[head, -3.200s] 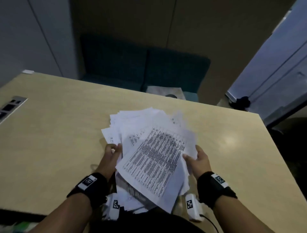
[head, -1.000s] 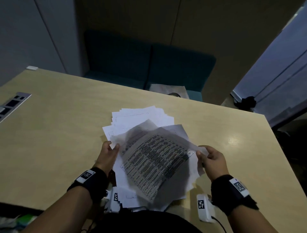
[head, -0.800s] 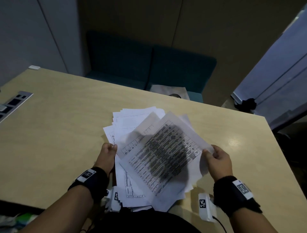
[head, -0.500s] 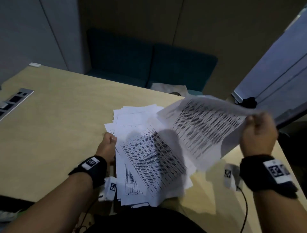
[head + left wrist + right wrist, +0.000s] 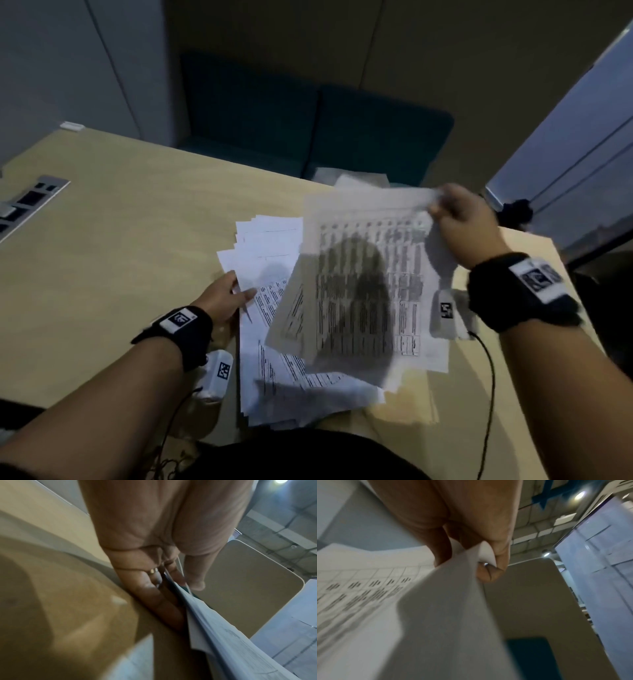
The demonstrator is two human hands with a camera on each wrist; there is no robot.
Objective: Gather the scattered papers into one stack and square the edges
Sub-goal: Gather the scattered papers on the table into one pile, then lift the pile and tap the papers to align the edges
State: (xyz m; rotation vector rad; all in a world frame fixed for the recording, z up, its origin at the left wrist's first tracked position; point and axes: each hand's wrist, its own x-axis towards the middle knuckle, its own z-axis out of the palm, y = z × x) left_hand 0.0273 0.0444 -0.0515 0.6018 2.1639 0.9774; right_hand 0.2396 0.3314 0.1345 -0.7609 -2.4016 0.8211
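A loose, fanned pile of white printed papers (image 5: 274, 246) lies on the wooden table (image 5: 102, 222) in front of me. My left hand (image 5: 227, 294) grips the pile's left edge, thumb on top and fingers (image 5: 164, 608) tucked under the sheets (image 5: 223, 635). My right hand (image 5: 455, 219) is raised above the table and pinches the top corner of a printed sheet (image 5: 363, 284), which hangs over the pile and shades it. In the right wrist view the thumb and fingers (image 5: 489, 573) pinch that sheet's corner (image 5: 436, 608).
A recessed socket panel (image 5: 27, 202) sits in the table at the far left. A teal sofa (image 5: 308, 130) stands behind the table. A glass wall (image 5: 582, 137) is on the right. Wrist-camera cables (image 5: 486, 394) trail over the near table edge.
My right hand lifted the top printed sheets off the pile, swung them up to the right, and now brings them back over the pile. My left hand stays on the pile's left edge.
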